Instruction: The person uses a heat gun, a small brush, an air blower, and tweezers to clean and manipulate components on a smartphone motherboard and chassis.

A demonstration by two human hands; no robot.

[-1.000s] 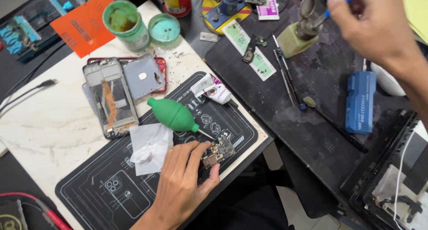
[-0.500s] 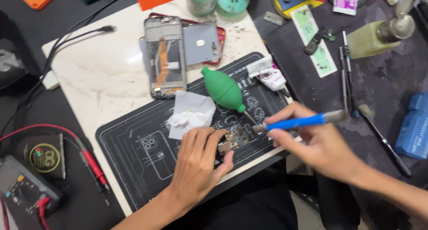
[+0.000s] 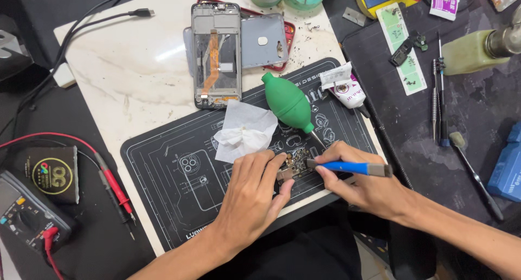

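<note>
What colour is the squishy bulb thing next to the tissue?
The rubber bulb is green, clearest in the head view.

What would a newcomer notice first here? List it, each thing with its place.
At bottom centre, the left hand pins a small circuit board on the black work mat while the right hand puts a blue-handled tool to it. Just above lies a green rubber air blower, and beyond it an opened phone frame with an orange flex cable.
</note>
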